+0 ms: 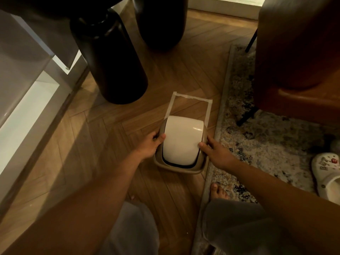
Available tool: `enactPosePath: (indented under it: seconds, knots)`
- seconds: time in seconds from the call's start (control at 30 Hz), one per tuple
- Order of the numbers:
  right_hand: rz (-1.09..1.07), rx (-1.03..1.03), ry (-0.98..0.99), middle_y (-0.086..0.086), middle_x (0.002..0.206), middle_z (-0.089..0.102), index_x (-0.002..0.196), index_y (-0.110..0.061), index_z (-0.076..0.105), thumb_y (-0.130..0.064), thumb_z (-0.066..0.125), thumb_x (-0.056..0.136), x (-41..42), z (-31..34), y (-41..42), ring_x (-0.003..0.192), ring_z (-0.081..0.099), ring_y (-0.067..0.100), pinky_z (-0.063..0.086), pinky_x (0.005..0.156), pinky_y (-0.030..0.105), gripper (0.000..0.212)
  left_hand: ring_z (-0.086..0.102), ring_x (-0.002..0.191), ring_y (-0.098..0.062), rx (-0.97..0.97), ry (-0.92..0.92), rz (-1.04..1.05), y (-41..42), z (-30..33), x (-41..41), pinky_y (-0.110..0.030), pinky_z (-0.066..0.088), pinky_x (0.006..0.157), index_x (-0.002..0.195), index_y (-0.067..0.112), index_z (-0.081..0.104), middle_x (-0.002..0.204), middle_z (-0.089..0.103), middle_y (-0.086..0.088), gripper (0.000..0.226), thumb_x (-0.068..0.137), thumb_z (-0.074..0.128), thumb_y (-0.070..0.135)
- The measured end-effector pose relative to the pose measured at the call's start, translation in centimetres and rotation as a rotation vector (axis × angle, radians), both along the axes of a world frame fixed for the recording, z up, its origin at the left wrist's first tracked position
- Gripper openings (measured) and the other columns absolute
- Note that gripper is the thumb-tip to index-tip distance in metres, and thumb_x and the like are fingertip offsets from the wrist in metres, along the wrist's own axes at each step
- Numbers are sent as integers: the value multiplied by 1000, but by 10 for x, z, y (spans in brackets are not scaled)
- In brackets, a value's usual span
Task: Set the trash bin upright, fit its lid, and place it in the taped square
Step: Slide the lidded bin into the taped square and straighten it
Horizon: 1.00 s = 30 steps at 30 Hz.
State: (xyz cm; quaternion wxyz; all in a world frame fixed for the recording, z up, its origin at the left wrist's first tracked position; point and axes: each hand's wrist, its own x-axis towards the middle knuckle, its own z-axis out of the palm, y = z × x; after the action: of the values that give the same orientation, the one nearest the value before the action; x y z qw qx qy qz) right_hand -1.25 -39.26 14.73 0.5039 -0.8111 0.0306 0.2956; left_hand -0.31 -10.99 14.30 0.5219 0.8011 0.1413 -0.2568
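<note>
The small trash bin (176,167) stands upright on the wood floor, seen from above: a beige rim frame with a white swing lid (182,138) fitted in it. My left hand (150,144) grips the bin's left side, thumb on the lid's edge. My right hand (217,153) holds the right side, fingers against the rim. The bin covers the near part of the taped square (191,97), whose far side and two side strips of white tape show beyond it. The square's near edge is hidden under the bin.
A dark round table leg (114,57) stands just left of the tape, a second dark leg (160,21) farther back. A patterned rug (266,137) borders the right, under a brown armchair (298,52). A white clog (327,175) lies right. My bare foot (219,191) rests near the bin.
</note>
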Motion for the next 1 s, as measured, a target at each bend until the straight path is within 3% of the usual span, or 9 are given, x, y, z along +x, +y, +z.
enactPosePath:
  seconds: [0.2, 0.37, 0.5, 0.6, 0.7, 0.83, 1.0]
  knots:
    - [39, -21, -21, 0, 153, 49, 161, -29, 25, -47, 49, 102, 2, 4, 1, 138, 46, 18, 38, 106, 28, 66, 49, 130, -23, 72, -31, -18, -1, 3, 3, -26, 39, 89, 152, 18, 36, 151, 47, -4, 70, 95, 48, 57]
    - [70, -137, -70, 2, 150, 53, 158, -26, 31, -50, 49, 102, 2, 4, 3, 136, 50, 24, 42, 105, 33, 64, 52, 98, -6, 96, -86, 24, -4, 6, 1, -11, 39, 63, 145, 15, 42, 145, 51, -8, 59, 97, 55, 48]
    - [57, -217, -151, 4, 144, 59, 153, -24, 40, -48, 51, 102, 3, 8, 5, 124, 60, 25, 43, 91, 30, 58, 51, 114, -15, 128, -93, 27, -4, 10, -1, -26, 42, 81, 144, 15, 43, 146, 50, -7, 61, 96, 56, 50]
    - [54, -235, -147, 4, 149, 55, 155, -21, 39, -48, 54, 100, 3, 10, 4, 131, 55, 26, 47, 102, 39, 63, 45, 135, -26, 97, -68, -20, -4, 12, -4, -36, 41, 96, 150, 18, 37, 153, 43, -7, 68, 95, 56, 53]
    - [61, -221, -134, 3, 148, 56, 155, -20, 39, -46, 64, 95, 2, 15, 4, 129, 56, 24, 48, 104, 40, 69, 43, 137, -27, 55, -42, -57, -4, 13, -10, -32, 38, 92, 154, 22, 29, 155, 40, -4, 77, 91, 65, 48]
    - [104, -192, -133, -6, 139, 53, 157, -23, 28, -40, 78, 87, -8, 18, 4, 121, 53, 14, 45, 94, 27, 88, 39, 139, -25, 103, -44, -147, -5, 11, -17, -30, 32, 91, 156, 26, 23, 156, 38, -2, 102, 75, 83, 45]
    - [133, -127, -96, 5, 160, 35, 162, -23, 4, -33, 89, 75, -24, 12, 7, 146, 36, 23, 39, 116, 47, 122, 38, 140, -24, 76, -59, -193, -7, 11, -25, -33, 36, 101, 157, 29, 11, 155, 37, -2, 126, 62, 94, 32]
